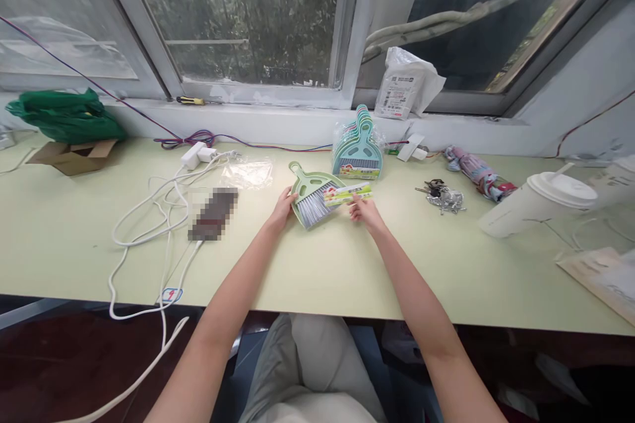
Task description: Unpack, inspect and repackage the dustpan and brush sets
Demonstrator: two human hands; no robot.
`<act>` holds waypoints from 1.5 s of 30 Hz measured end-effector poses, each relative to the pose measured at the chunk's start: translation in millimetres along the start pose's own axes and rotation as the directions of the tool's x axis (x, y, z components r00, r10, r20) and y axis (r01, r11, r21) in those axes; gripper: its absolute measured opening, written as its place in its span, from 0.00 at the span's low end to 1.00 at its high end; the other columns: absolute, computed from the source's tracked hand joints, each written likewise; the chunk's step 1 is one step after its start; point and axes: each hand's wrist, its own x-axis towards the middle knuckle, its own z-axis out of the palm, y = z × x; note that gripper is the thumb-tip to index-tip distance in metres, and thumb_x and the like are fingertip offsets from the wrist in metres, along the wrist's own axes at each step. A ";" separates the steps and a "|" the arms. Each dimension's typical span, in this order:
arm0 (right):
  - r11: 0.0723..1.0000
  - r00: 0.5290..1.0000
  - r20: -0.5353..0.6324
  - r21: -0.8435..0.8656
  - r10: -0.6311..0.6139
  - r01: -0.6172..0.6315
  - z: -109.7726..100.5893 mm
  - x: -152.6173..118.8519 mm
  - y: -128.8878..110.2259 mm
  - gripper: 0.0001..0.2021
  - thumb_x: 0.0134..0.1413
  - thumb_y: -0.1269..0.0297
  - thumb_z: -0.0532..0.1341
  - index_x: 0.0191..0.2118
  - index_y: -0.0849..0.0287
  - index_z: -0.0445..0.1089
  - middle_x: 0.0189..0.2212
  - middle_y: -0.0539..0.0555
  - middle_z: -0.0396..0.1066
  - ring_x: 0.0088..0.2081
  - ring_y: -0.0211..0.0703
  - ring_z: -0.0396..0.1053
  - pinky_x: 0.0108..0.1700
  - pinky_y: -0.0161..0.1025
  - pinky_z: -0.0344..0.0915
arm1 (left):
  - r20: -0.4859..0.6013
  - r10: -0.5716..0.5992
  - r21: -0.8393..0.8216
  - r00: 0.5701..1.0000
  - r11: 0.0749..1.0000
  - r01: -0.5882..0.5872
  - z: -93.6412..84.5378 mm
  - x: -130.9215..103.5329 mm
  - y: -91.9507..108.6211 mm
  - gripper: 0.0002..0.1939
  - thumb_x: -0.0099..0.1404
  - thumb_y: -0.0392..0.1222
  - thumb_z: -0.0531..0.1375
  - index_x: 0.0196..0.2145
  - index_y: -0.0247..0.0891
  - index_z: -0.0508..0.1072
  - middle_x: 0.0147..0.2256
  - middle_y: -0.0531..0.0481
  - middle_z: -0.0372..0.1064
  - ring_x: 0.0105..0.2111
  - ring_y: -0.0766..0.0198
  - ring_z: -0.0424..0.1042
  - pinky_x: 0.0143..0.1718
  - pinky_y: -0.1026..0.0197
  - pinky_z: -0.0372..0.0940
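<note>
A green dustpan (322,180) with a grey-bristled brush (313,207) lying in it is tilted above the table in front of me. My left hand (282,208) grips the dustpan's left edge, its fingers closed there. A printed card label (348,193), yellow-green and white, crosses the right side of the brush. My right hand (366,213) pinches the lower right part of this label. Just behind stands a stack of similar dustpan sets (364,145) in clear wrapping, with a label across the front one.
To the left are a clear plastic bag (248,172), a blurred-out phone (213,214) and looped white cables (119,231). Keys (441,197), a folded umbrella (479,174) and a lidded white cup (538,205) lie or stand right. A screwdriver (191,100) rests on the sill.
</note>
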 end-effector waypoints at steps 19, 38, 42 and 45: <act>0.937 0.931 -0.131 -0.117 -0.342 0.328 -6.1 -3.1 -7.9 0.16 0.41 0.51 0.67 0.34 0.56 0.71 0.44 0.54 0.71 0.35 0.37 0.70 0.26 0.29 0.60 | 0.082 0.086 0.160 0.993 0.982 -0.098 9.7 -14.6 10.6 0.22 0.57 0.54 0.60 0.46 0.40 0.69 0.38 0.48 0.72 0.38 0.59 0.69 0.39 0.60 0.62; 0.726 0.801 0.199 -0.343 -0.564 0.596 19.1 -18.4 -4.8 0.15 0.44 0.49 0.66 0.28 0.58 0.73 0.39 0.55 0.68 0.30 0.37 0.64 0.26 0.34 0.60 | 0.197 0.139 0.188 0.971 0.966 -0.176 13.4 -15.8 7.5 0.23 0.58 0.53 0.61 0.47 0.39 0.69 0.39 0.48 0.71 0.40 0.58 0.70 0.43 0.59 0.61; 0.709 0.793 0.213 -0.361 -0.570 0.606 19.9 -18.8 -4.3 0.15 0.45 0.49 0.66 0.28 0.57 0.74 0.39 0.56 0.68 0.30 0.38 0.65 0.26 0.35 0.60 | 0.207 0.139 0.191 0.969 0.965 -0.179 17.4 -18.1 7.9 0.23 0.58 0.54 0.61 0.47 0.39 0.69 0.41 0.47 0.71 0.41 0.58 0.69 0.44 0.58 0.61; 0.692 0.789 0.203 -0.387 -0.581 0.609 21.2 -18.9 -3.9 0.15 0.45 0.49 0.66 0.29 0.57 0.73 0.38 0.55 0.68 0.30 0.38 0.65 0.27 0.35 0.60 | 0.232 0.142 0.192 0.962 0.963 -0.188 20.5 -20.5 7.9 0.23 0.59 0.54 0.60 0.48 0.38 0.68 0.41 0.47 0.71 0.41 0.59 0.69 0.43 0.60 0.61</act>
